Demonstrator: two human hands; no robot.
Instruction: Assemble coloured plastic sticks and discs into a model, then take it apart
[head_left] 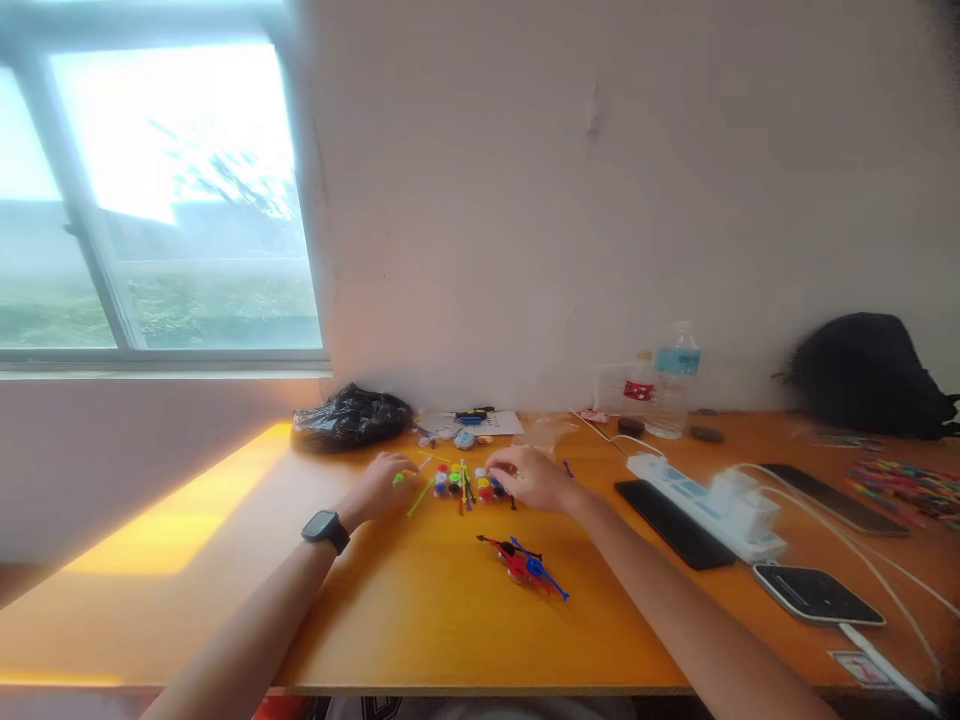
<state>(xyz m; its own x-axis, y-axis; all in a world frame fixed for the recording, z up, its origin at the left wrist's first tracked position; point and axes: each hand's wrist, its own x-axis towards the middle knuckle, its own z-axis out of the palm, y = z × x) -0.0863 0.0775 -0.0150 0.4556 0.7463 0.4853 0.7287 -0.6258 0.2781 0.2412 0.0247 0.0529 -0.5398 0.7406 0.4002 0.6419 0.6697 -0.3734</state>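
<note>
The left hand and right hand curl over the coloured pieces mid-frame (whether either grips, I cannot tell); best pinch pieces singly.

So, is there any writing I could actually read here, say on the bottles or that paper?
No text is legible.
Water bottle: blue label, print too blurred.
Smaller bottle: red label, white marks unreadable.
Paper sheet: too small to read.
Small card, lower right: blurred.
</note>
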